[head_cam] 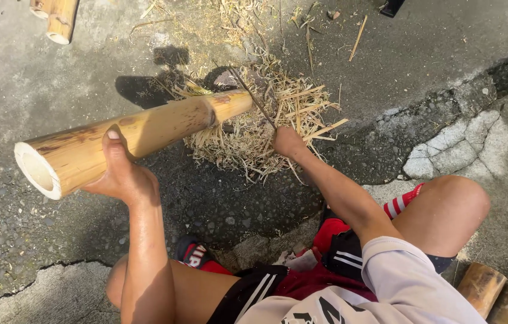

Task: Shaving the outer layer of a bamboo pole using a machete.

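My left hand [120, 170] grips a thick bamboo pole [146, 129] from below, thumb over its top. The pole slants from its hollow cut end at the left up to its far end, which rests over a heap of shavings. My right hand [288, 143] is closed on the handle of a long thin blade [253, 96]. The blade runs up and left and meets the pole's far end near its node.
Straw-coloured bamboo shavings [266, 129] lie in a pile on the cracked concrete ground [386, 78]. Short bamboo pieces lie at the top left [56, 15] and at the bottom right [482, 288]. My bent knees sit low in the frame.
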